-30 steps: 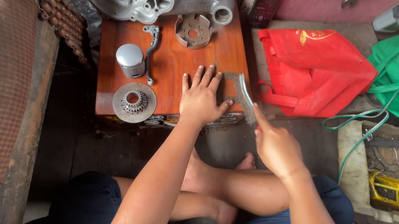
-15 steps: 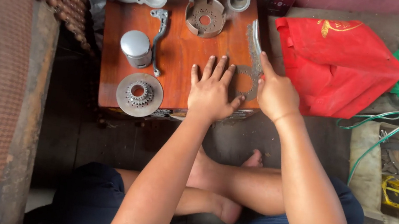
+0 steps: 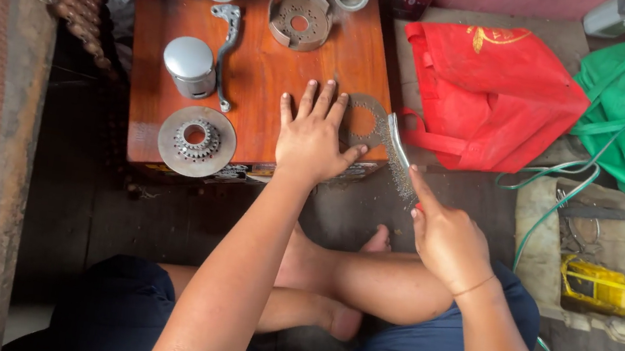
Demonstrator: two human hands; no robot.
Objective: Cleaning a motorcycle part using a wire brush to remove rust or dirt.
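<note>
My left hand (image 3: pixel 311 136) lay flat on the wooden board (image 3: pixel 262 71), fingers spread wide, pressing down on a round metal plate (image 3: pixel 366 124) with holes at the board's right edge. My right hand (image 3: pixel 446 239) was closed around a wire brush (image 3: pixel 399 159), and its bristles touched the plate's rim. A piston (image 3: pixel 190 67) and a gear disc (image 3: pixel 196 140) sat to the left on the board.

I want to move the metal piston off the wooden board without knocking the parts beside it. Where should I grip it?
Grip the piston around its round side wall, coming down from above. It stands upright with its domed crown up, so the sides are free. The curved lever lies close on its right, so probably place fingers front and back.
</note>
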